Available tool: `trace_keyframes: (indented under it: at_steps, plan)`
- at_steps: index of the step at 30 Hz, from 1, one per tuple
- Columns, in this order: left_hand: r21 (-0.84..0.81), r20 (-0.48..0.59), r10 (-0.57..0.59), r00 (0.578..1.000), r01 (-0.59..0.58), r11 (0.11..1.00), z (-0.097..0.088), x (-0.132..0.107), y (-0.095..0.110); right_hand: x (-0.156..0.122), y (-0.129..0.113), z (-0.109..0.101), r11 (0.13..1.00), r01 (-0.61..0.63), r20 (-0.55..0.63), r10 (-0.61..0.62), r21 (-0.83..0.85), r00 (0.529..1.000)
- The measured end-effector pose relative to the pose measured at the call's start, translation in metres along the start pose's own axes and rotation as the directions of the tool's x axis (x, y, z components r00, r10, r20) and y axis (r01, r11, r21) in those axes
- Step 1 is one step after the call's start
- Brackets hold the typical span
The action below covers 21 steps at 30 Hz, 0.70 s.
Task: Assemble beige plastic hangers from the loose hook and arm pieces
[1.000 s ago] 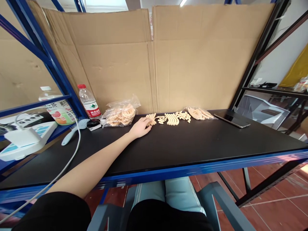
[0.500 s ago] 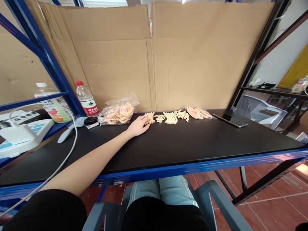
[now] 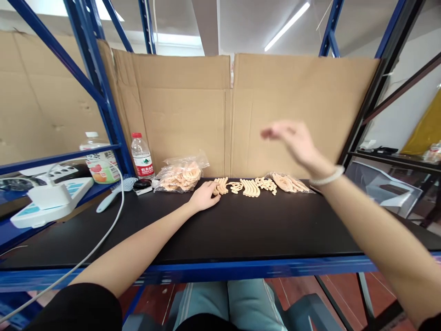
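Observation:
My left hand (image 3: 204,196) lies on the black tabletop with its fingers stretched out. Its fingertips touch the left end of a row of small light wooden pieces (image 3: 222,185). Farther right in the row are a loopy group of wooden pieces (image 3: 235,187), a set of long curved wooden strips (image 3: 251,188) and a cluster of irregular wooden pieces (image 3: 266,184). My right hand (image 3: 291,138) is raised in the air above the right part of the row, touching nothing on the table. Motion blurs its fingers.
Left of the row are a clear bag of wooden pieces (image 3: 181,174), a water bottle (image 3: 142,158), a hairbrush (image 3: 117,192) and a white cable (image 3: 115,220). A second bag (image 3: 289,182) lies at the right. Cardboard (image 3: 179,115) stands behind.
My right hand and forearm have come into view from the right, raised. The view has tilted upward. My left hand stays at the left end of the row.

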<state>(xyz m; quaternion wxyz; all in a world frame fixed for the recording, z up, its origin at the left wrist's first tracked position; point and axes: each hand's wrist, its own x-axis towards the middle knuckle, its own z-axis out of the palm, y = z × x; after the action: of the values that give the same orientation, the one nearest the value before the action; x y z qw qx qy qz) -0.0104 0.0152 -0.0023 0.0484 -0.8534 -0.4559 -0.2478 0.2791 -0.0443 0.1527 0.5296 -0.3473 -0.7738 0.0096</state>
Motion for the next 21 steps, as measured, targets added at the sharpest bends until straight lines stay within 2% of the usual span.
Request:
trace_keyframes:
  at_steps: [3,4,6,7,8,10,12,14,16,18,20,21]
  plan:
    - [-0.051,-0.012,0.014,1.000,-0.014,0.999,-0.003,0.000,-0.007,-0.048,0.047,0.041,0.973,-0.219,0.058,0.224,-0.079,0.973]
    - [-0.083,-0.008,0.031,0.999,-0.032,0.996,-0.005,0.001,-0.012,-0.063,0.066,0.051,0.956,-0.260,0.083,0.272,-0.140,0.959]
    - [-0.159,0.016,0.056,0.998,-0.053,0.986,-0.011,0.001,-0.024,-0.082,0.099,0.060,0.942,-0.245,0.168,0.286,-0.227,0.943]
    - [-0.196,0.041,0.049,0.998,-0.040,0.980,-0.014,0.001,-0.031,-0.087,0.113,0.059,0.928,-0.256,0.152,0.304,-0.271,0.941]
    - [-0.222,0.073,0.007,0.997,0.009,0.975,-0.017,0.001,-0.037,-0.088,0.124,0.055,0.903,-0.305,0.087,0.345,-0.302,0.935]
    - [-0.240,0.114,-0.061,0.992,0.087,0.967,-0.021,0.001,-0.047,-0.085,0.139,0.042,0.847,-0.419,-0.002,0.443,-0.328,0.896]
    - [-0.235,0.127,-0.065,0.990,0.093,0.968,-0.021,0.000,-0.051,-0.082,0.148,0.029,0.806,-0.496,-0.046,0.510,-0.322,0.859]
    - [-0.213,0.123,-0.017,0.992,0.043,0.976,-0.020,-0.001,-0.048,-0.082,0.151,0.024,0.792,-0.518,-0.072,0.525,-0.323,0.848]
    - [-0.183,0.120,0.045,0.992,-0.022,0.983,-0.017,-0.002,-0.040,-0.086,0.148,0.028,0.801,-0.486,-0.072,0.494,-0.350,0.866]
    - [-0.153,0.127,0.079,0.989,-0.059,0.987,-0.015,-0.003,-0.032,-0.090,0.138,0.041,0.841,-0.376,0.012,0.413,-0.388,0.911]
    - [-0.129,0.144,0.079,0.986,-0.060,0.990,-0.014,-0.005,-0.025,-0.093,0.123,0.059,0.907,-0.170,0.212,0.266,-0.385,0.940]
    - [-0.120,0.161,0.078,0.984,-0.059,0.991,-0.013,-0.006,-0.022,-0.095,0.114,0.068,0.935,-0.046,0.335,0.172,-0.352,0.926]
